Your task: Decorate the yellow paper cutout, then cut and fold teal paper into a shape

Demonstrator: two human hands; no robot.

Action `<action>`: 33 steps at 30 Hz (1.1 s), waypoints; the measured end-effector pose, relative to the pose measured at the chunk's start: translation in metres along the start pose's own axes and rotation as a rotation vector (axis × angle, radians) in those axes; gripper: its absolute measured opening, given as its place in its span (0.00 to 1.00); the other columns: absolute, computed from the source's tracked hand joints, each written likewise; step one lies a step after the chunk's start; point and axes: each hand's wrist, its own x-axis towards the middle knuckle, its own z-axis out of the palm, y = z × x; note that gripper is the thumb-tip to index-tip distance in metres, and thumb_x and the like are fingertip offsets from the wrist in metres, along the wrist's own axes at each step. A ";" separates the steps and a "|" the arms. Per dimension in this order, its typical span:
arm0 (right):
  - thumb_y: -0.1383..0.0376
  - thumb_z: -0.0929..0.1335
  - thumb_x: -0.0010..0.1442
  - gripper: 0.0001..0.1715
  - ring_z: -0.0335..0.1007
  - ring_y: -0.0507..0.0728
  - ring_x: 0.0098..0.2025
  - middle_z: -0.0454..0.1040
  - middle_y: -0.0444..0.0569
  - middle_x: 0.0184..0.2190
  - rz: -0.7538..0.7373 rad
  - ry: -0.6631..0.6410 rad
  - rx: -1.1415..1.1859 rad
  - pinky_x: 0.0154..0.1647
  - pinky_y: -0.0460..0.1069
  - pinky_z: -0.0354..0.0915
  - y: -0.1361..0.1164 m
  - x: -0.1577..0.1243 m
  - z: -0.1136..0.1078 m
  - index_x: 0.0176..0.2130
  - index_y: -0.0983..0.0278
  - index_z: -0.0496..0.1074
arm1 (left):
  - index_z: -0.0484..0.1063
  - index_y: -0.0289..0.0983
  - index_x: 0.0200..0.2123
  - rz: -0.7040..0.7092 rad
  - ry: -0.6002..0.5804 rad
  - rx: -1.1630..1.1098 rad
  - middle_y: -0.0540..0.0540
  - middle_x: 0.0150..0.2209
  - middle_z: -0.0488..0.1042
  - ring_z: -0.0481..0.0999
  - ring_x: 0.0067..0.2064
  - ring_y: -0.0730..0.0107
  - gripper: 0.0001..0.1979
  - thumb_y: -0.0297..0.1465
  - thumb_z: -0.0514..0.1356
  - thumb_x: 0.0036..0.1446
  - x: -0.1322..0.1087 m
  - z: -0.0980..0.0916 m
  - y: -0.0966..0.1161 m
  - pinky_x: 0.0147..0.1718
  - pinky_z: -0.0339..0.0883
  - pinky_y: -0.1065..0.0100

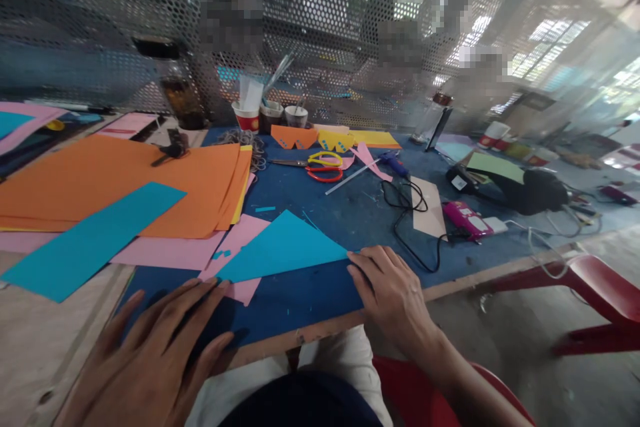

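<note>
Left hand (150, 347) and right hand (393, 287), fingers loosely spread, flank a blue paper triangle (287, 250) near the worktop's (310, 310) front edge.

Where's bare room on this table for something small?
Mostly bare: between the blue paper triangle and the table's front edge, and from the triangle to the black cord. Crowded: left, with orange paper; back, around the cups.

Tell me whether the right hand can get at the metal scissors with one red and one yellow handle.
Probably yes: the metal scissors lie flat beyond the right hand, with nothing tall between; only a slim whitish straight stick lies close to the path.
</note>
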 end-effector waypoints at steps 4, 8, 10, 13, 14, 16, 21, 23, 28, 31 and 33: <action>0.65 0.65 0.76 0.13 0.72 0.63 0.49 0.78 0.54 0.46 -0.071 0.027 -0.021 0.53 0.61 0.66 -0.005 0.011 -0.004 0.54 0.63 0.77 | 0.63 0.44 0.68 -0.010 0.006 0.100 0.37 0.62 0.74 0.72 0.61 0.37 0.27 0.45 0.55 0.70 0.005 -0.001 0.002 0.67 0.51 0.31; 0.65 0.65 0.76 0.11 0.71 0.61 0.49 0.78 0.51 0.44 -0.198 -0.022 0.087 0.50 0.58 0.65 -0.016 0.026 0.000 0.49 0.60 0.78 | 0.68 0.44 0.64 0.008 0.014 0.108 0.38 0.60 0.76 0.74 0.59 0.39 0.23 0.43 0.54 0.71 0.011 -0.006 0.004 0.67 0.51 0.30; 0.64 0.66 0.76 0.10 0.71 0.60 0.48 0.78 0.50 0.43 -0.229 -0.058 0.119 0.50 0.57 0.64 -0.019 0.033 0.005 0.47 0.60 0.78 | 0.69 0.44 0.63 0.026 0.012 0.099 0.38 0.60 0.76 0.75 0.58 0.39 0.22 0.44 0.54 0.71 0.014 -0.009 0.004 0.67 0.53 0.30; 0.63 0.67 0.76 0.09 0.71 0.59 0.46 0.78 0.48 0.41 -0.233 -0.072 0.133 0.50 0.56 0.62 -0.019 0.041 0.010 0.44 0.60 0.78 | 0.70 0.44 0.62 0.026 0.021 0.077 0.38 0.59 0.77 0.76 0.57 0.39 0.22 0.45 0.54 0.71 0.020 -0.013 0.005 0.64 0.57 0.31; 0.63 0.67 0.75 0.09 0.71 0.58 0.45 0.78 0.48 0.41 -0.233 -0.075 0.134 0.50 0.56 0.62 -0.018 0.043 0.011 0.44 0.60 0.78 | 0.71 0.43 0.61 0.023 0.035 0.067 0.38 0.58 0.77 0.75 0.57 0.39 0.21 0.45 0.54 0.71 0.023 -0.014 0.006 0.63 0.58 0.31; 0.62 0.68 0.75 0.08 0.71 0.58 0.44 0.78 0.47 0.40 -0.244 -0.079 0.125 0.50 0.55 0.61 -0.017 0.045 0.012 0.43 0.60 0.77 | 0.72 0.43 0.60 0.029 0.071 0.039 0.38 0.56 0.78 0.75 0.57 0.40 0.21 0.45 0.54 0.71 0.030 -0.017 0.009 0.61 0.61 0.33; 0.63 0.67 0.76 0.10 0.70 0.58 0.44 0.76 0.48 0.39 -0.298 -0.089 0.050 0.50 0.55 0.60 -0.016 0.048 0.011 0.42 0.62 0.77 | 0.76 0.42 0.54 0.117 0.107 -0.095 0.41 0.52 0.80 0.77 0.54 0.48 0.15 0.39 0.54 0.73 0.060 -0.015 0.019 0.56 0.68 0.44; 0.62 0.67 0.76 0.10 0.69 0.58 0.44 0.76 0.48 0.40 -0.308 -0.097 0.041 0.49 0.54 0.60 -0.016 0.049 0.011 0.43 0.62 0.77 | 0.77 0.41 0.52 0.162 0.111 -0.115 0.42 0.49 0.81 0.77 0.52 0.52 0.13 0.36 0.55 0.73 0.073 -0.011 0.021 0.53 0.69 0.50; 0.60 0.68 0.75 0.10 0.70 0.57 0.43 0.76 0.48 0.40 -0.315 -0.107 0.055 0.48 0.54 0.60 -0.015 0.052 0.011 0.42 0.62 0.77 | 0.79 0.41 0.44 0.274 0.027 -0.090 0.46 0.42 0.82 0.79 0.43 0.58 0.14 0.33 0.53 0.74 0.095 -0.001 0.014 0.43 0.68 0.57; 0.61 0.69 0.74 0.09 0.70 0.56 0.43 0.76 0.48 0.40 -0.319 -0.113 0.050 0.48 0.53 0.61 -0.015 0.055 0.011 0.41 0.62 0.77 | 0.80 0.41 0.42 0.278 -0.024 -0.112 0.46 0.41 0.82 0.78 0.41 0.60 0.14 0.34 0.54 0.74 0.102 0.001 0.009 0.42 0.67 0.58; 0.60 0.70 0.73 0.09 0.70 0.57 0.43 0.76 0.48 0.40 -0.327 -0.115 0.045 0.48 0.53 0.61 -0.015 0.056 0.011 0.41 0.62 0.76 | 0.80 0.41 0.42 0.281 -0.052 -0.127 0.46 0.40 0.81 0.78 0.40 0.61 0.14 0.34 0.54 0.74 0.104 0.000 0.008 0.42 0.68 0.59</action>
